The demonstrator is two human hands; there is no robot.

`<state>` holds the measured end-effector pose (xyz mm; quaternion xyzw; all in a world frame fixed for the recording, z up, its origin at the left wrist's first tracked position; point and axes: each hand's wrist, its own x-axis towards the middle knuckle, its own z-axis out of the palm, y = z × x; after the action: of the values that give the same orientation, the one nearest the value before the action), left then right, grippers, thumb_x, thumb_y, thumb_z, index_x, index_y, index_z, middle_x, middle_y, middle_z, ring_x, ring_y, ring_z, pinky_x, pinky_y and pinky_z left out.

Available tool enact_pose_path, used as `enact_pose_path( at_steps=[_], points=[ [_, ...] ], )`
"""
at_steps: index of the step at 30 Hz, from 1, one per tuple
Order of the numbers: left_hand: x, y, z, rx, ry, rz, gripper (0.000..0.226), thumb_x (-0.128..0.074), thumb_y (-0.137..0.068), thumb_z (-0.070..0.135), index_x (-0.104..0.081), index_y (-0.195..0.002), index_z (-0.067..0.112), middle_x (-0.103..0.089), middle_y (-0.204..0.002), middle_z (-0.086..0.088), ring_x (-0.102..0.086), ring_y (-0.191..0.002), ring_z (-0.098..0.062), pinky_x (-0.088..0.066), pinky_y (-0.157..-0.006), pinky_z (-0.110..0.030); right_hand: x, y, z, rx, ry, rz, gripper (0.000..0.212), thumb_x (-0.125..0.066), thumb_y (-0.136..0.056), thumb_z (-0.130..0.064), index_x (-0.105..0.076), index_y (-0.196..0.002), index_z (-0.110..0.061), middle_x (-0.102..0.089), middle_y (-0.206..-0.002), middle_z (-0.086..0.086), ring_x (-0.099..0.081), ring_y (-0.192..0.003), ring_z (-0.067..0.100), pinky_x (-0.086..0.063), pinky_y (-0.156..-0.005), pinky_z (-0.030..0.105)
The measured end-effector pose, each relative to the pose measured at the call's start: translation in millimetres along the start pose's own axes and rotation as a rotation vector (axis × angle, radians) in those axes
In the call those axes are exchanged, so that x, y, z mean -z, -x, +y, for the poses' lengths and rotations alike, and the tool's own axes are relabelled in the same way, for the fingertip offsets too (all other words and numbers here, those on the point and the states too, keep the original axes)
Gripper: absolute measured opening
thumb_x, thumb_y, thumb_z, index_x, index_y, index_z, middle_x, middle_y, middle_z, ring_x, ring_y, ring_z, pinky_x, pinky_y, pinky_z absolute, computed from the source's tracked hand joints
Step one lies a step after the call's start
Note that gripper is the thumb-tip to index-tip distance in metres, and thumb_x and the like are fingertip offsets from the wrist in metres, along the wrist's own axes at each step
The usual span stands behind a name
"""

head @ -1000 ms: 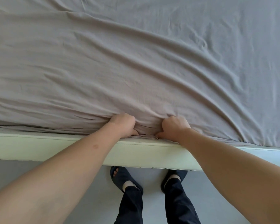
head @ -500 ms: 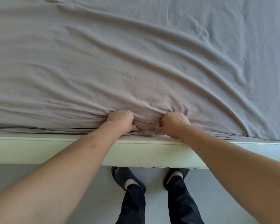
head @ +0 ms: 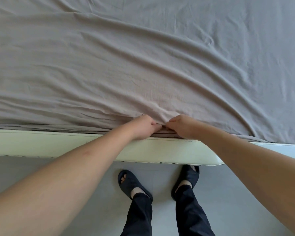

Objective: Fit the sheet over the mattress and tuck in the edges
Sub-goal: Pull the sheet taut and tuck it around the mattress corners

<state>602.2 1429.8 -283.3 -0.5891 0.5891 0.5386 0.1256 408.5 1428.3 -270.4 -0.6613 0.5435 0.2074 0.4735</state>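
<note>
A wrinkled grey sheet [head: 143, 65] covers the mattress, its near edge bunched along the cream bed frame [head: 58, 145]. Both hands meet there — left hand [head: 142, 126] and right hand [head: 183, 125], fingers curled, pinching the sheet's folds.

The sheet [head: 143, 65] lies over the bed, its near edge bunched above the frame [head: 58, 145]. Both hands meet there — left hand [head: 143, 126] beside right hand [head: 182, 126] — feet on the floor [head: 245, 193] below.
</note>
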Motion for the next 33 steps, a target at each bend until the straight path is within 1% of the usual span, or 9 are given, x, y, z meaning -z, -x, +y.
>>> enact_pose_path(
  at_steps=[2, 4, 8, 11, 14, 18, 22, 28, 33],
  points=[
    [1.4, -1.4, 6.7, 0.05, -0.165, 0.008, 0.042, -0.063, -0.095, 0.044, -0.061, -0.062, 0.018, -0.056, -0.059, 0.003, -0.052, -0.058, -0.019, -0.041, -0.056, -0.028, 3.9, 3.3, 0.9, -0.03, 0.167, -0.054, 0.033, -0.038, -0.104, -0.012, -0.06, -0.128, -0.012, -0.064, -0.12, 0.012, -0.059, -0.106, 0.031, -0.046, -0.083, 0.035],
    [5.9, -5.5, 15.8, 0.079, -0.376, -0.055, 0.027, -0.065, -0.094, 0.039, -0.074, -0.086, 0.015, -0.071, -0.084, -0.005, -0.066, -0.079, -0.026, -0.056, -0.075, -0.033, 14.4, 3.1, -7.2, -0.091, 0.151, -0.099, 0.027, -0.04, -0.105, -0.016, -0.062, -0.119, -0.012, -0.062, -0.112, 0.01, -0.058, -0.101, 0.03, -0.044, -0.075, 0.033],
    [5.9, -4.5, 31.0, 0.107, -0.54, -0.123, 0.02, -0.052, -0.096, 0.021, -0.062, -0.081, 0.011, -0.062, -0.082, -0.007, -0.062, -0.076, -0.03, -0.043, -0.058, -0.032, 17.4, 2.3, -15.3, -0.106, 0.119, -0.209, 0.041, -0.033, -0.11, -0.028, -0.058, -0.127, -0.001, -0.062, -0.118, 0.01, -0.056, -0.111, 0.031, -0.037, -0.086, 0.034],
    [5.6, -3.5, 35.6, 0.134, -0.568, -0.207, 0.024, -0.045, -0.101, 0.021, -0.059, -0.083, 0.012, -0.061, -0.092, -0.009, -0.062, -0.083, -0.032, -0.042, -0.066, -0.034, 13.2, 6.6, -21.0, -0.128, 0.07, -0.229, 0.054, -0.025, -0.111, -0.043, -0.056, -0.138, -0.008, -0.059, -0.138, 0.012, -0.049, -0.132, 0.032, -0.03, -0.093, 0.036],
    [1.4, -10.4, 37.3, 0.193, -0.555, -0.348, 0.035, -0.033, -0.107, 0.025, -0.061, -0.123, 0.011, -0.06, -0.13, -0.013, -0.059, -0.103, -0.029, -0.045, -0.091, -0.038, 9.1, 8.6, -29.9, -0.103, -0.017, -0.281, 0.051, -0.021, -0.112, -0.041, -0.038, -0.155, -0.018, -0.036, -0.161, 0.008, -0.031, -0.148, 0.027, -0.024, -0.112, 0.034],
    [0.2, -18.3, 43.6, 0.202, -0.503, -0.47, 0.05, -0.031, -0.108, 0.027, -0.035, -0.156, 0.02, -0.036, -0.161, -0.009, -0.044, -0.137, -0.032, -0.038, -0.108, -0.043, 6.0, -1.4, -22.9, -0.148, -0.075, -0.381, 0.05, -0.021, -0.112, -0.035, -0.038, -0.154, -0.013, -0.035, -0.161, 0.01, -0.035, -0.146, 0.025, -0.024, -0.112, 0.032],
    [-3.0, -29.0, 35.7, 0.242, -0.415, -0.545, 0.052, -0.03, -0.108, 0.028, -0.031, -0.158, 0.015, -0.032, -0.163, -0.01, -0.041, -0.14, -0.031, -0.035, -0.103, -0.039, -12.5, -33.1, -6.7, -0.167, -0.062, -0.416, 0.058, -0.018, -0.109, -0.048, -0.03, -0.159, -0.021, -0.026, -0.166, 0.005, -0.024, -0.152, 0.025, -0.015, -0.121, 0.041],
    [-17.1, -64.2, 10.1, 0.278, -0.44, -0.59, 0.057, -0.027, -0.099, 0.038, -0.043, -0.151, 0.019, -0.043, -0.155, -0.005, -0.05, -0.13, -0.031, -0.037, -0.109, -0.047, -34.4, -72.4, -0.3, -0.198, -0.143, -0.418, 0.049, -0.028, -0.111, -0.032, -0.036, -0.156, -0.014, -0.033, -0.162, 0.008, -0.03, -0.149, 0.023, -0.017, -0.12, 0.034],
    [-24.0, -68.2, 3.0, 0.21, -0.502, -0.554, 0.056, -0.029, -0.089, 0.041, -0.058, -0.134, 0.022, -0.056, -0.14, -0.007, -0.058, -0.113, -0.027, -0.043, -0.103, -0.048, -25.7, -47.1, 1.2, -0.206, -0.033, -0.4, 0.061, -0.027, -0.101, -0.05, -0.03, -0.159, -0.029, -0.02, -0.167, -0.002, -0.011, -0.155, 0.023, -0.008, -0.123, 0.04]
  ],
)
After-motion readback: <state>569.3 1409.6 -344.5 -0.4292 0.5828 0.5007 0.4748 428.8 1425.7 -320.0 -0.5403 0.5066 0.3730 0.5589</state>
